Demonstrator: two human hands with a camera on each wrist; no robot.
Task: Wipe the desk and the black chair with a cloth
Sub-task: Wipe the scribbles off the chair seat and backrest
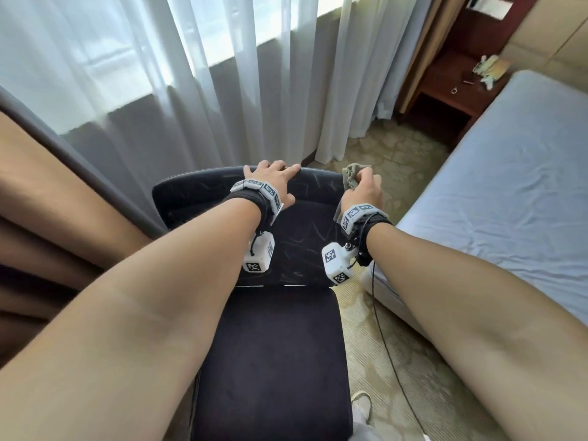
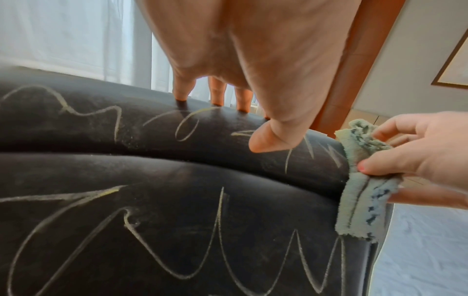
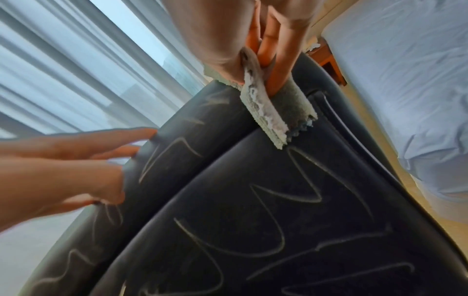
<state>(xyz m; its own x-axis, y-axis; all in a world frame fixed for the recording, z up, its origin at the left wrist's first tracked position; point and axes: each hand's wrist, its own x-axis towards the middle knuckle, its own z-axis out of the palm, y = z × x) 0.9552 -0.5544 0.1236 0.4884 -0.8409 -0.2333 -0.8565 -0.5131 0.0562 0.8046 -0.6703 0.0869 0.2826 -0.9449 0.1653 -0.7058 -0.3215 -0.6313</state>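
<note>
The black chair (image 1: 273,361) stands right under me, its padded backrest (image 1: 302,230) covered in pale chalk-like scribbles (image 2: 162,240). My left hand (image 1: 273,179) rests on the backrest's top edge. Its straight fingers (image 2: 181,90) lie over the top and the thumb (image 2: 263,140) presses on the front. My right hand (image 1: 362,186) pinches a folded grey-green cloth (image 1: 351,175) against the backrest's upper right corner. In the right wrist view the cloth (image 3: 268,112) hangs from that hand's fingers (image 3: 276,66) onto the black padding (image 3: 278,220). The desk is not in view.
A bed (image 1: 509,192) with a pale blue sheet runs along the right, close to the chair. Sheer white curtains (image 1: 191,74) hang just behind the backrest, a brown drape (image 1: 47,202) at the left. A wooden nightstand (image 1: 445,90) stands far right. A black cable (image 1: 385,345) trails over the carpet.
</note>
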